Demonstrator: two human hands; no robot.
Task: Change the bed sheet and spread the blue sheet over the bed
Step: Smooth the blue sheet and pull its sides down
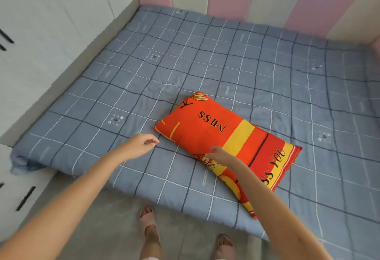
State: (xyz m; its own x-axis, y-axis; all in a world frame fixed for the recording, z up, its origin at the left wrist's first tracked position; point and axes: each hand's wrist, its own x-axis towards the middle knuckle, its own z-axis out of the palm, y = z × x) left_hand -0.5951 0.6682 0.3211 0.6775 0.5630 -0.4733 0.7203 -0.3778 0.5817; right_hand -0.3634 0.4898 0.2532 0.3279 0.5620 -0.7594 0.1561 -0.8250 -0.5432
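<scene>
The blue sheet [205, 54] lies spread under the orange pillow [205, 130]; limp and light, probably best pinched at its corner left of the pillow; left hand [141, 142] and right hand [218, 153] loosely open, empty, at the pillow's near edge.

The pillow [224, 142] blocks mid-bed; blue sheet [205, 54] beyond lies open.
</scene>
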